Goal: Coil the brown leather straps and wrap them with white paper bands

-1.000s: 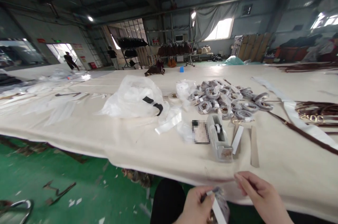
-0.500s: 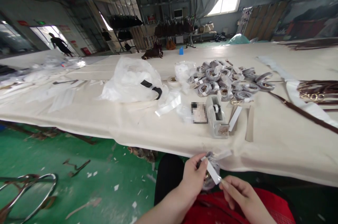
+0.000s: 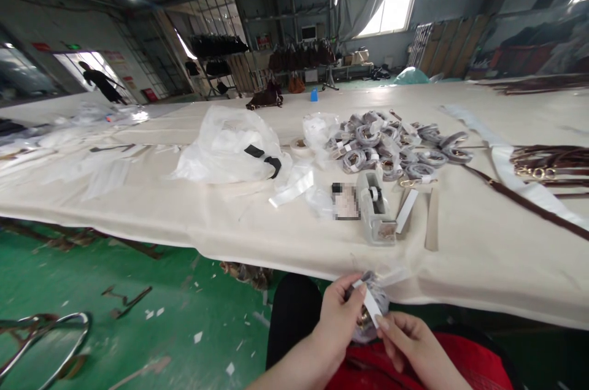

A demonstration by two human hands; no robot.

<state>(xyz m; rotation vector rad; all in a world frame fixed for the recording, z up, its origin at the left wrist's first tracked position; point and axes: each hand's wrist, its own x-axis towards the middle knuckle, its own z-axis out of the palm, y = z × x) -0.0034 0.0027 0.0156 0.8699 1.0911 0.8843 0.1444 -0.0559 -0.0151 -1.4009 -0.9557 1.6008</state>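
Observation:
At the table's front edge, above my lap, my left hand (image 3: 338, 310) is closed on a coiled strap (image 3: 381, 299) wrapped in clear plastic. Its thumb presses the upper end of a white paper strip (image 3: 371, 304) lying across the coil. Gold-coloured metal shows beneath the strip. Between finger and thumb, my right hand (image 3: 405, 335) pinches the strip's lower end, close against the coil. A tape dispenser (image 3: 378, 218) stands on the table beyond my hands. To its right lie a white strip (image 3: 407, 211) and a beige strip (image 3: 432, 221).
Several wrapped strap coils (image 3: 368, 135) are piled behind the dispenser. A large clear plastic bag (image 3: 207, 151) lies left of them. Brown straps (image 3: 536, 163) with gold rings lie at right. A chair's metal ring (image 3: 76, 341) stands on the green floor (image 3: 179, 316).
My right hand has moved slightly left and up, bringing the strip's lower end against the coil. The view has tilted up a little.

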